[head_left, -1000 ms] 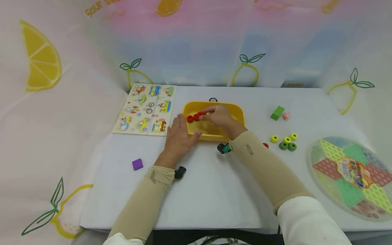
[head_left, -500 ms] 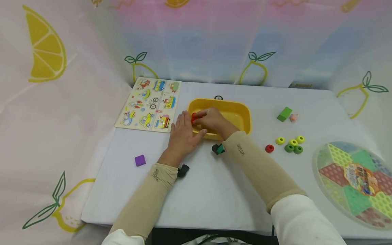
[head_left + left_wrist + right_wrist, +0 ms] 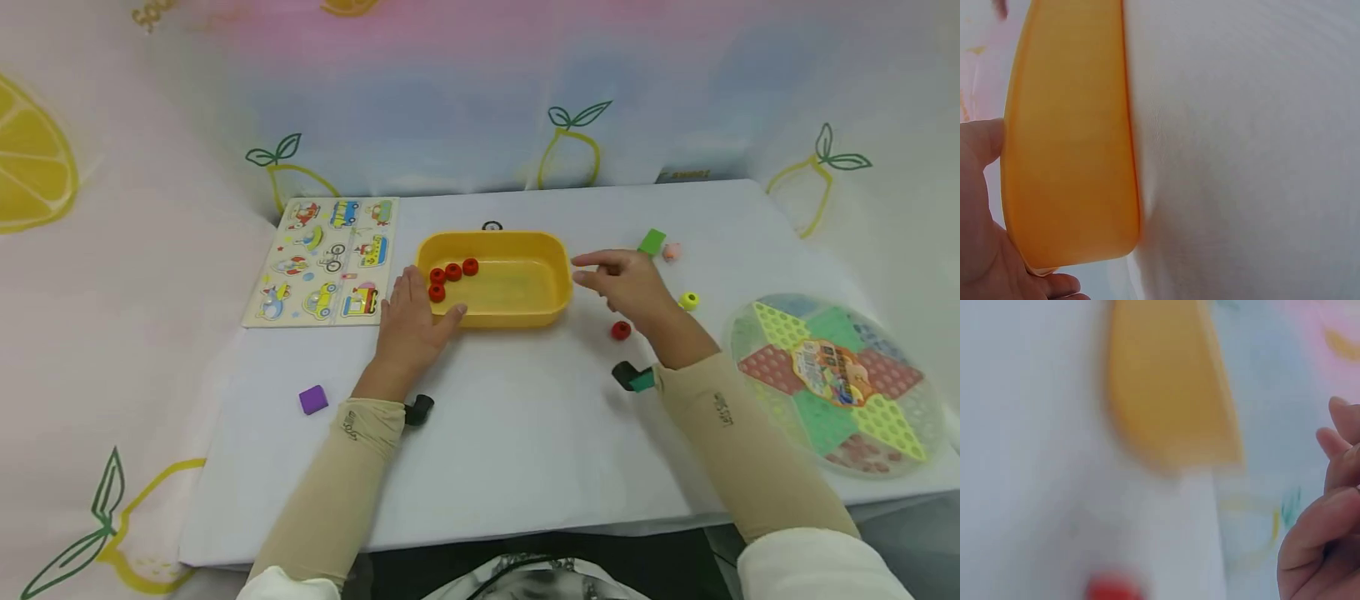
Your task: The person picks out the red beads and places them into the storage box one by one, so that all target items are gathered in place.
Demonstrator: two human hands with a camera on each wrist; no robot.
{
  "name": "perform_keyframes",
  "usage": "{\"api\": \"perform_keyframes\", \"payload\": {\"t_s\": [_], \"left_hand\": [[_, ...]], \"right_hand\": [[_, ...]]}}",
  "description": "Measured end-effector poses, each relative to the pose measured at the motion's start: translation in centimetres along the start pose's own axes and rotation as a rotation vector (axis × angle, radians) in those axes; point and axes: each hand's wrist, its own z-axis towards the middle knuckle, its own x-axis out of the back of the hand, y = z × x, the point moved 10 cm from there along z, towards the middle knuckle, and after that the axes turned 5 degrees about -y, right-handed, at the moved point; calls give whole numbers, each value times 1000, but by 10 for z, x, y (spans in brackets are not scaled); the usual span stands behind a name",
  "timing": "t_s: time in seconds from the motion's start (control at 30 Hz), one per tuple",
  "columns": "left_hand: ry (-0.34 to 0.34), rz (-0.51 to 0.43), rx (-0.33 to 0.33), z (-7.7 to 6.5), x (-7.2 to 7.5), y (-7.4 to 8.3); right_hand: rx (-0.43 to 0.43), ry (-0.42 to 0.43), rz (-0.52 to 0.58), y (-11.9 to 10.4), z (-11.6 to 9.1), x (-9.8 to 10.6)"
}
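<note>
My left hand (image 3: 408, 329) lies at the near left corner of a yellow plastic tray (image 3: 510, 319). Its straight fingers run along the tray's left side, and the thumb meets the front rim; the left wrist view shows the tray's wall (image 3: 1072, 144) close by. Several red beads (image 3: 453, 272) sit in the left part of the tray. Just right of the tray hovers my right hand (image 3: 630, 287), thumb and forefinger apart with nothing between them. Below its fingers a single red bead (image 3: 620, 330) rests on the table, blurred in the right wrist view.
Left of the tray lies a picture puzzle board (image 3: 322, 262). A purple block (image 3: 313, 399) is at front left. Beyond the right hand are a green block (image 3: 652, 242), a small pink figure (image 3: 672, 251) and a yellow bead (image 3: 688, 301). A round patterned board (image 3: 836, 383) lies far right.
My right hand has let go of a red bead inside the tray and moved out to the right, past the rim. The left hand stays at the tray's corner. The head view has shifted.
</note>
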Motion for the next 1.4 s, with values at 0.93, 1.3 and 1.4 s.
{"api": "perform_keyframes", "payload": {"t_s": [0.93,1.3,1.4], "left_hand": [[-48,1,-7,-5,3,1],[-52,-6,-14,-5,2,2],[-47,-3,-14,-5,3,2]], "right_hand": [[-186,8,4,121,-42,36],[-146,33,-43,116,-41,35],[-141,20,-92,115,-40,32]]}}
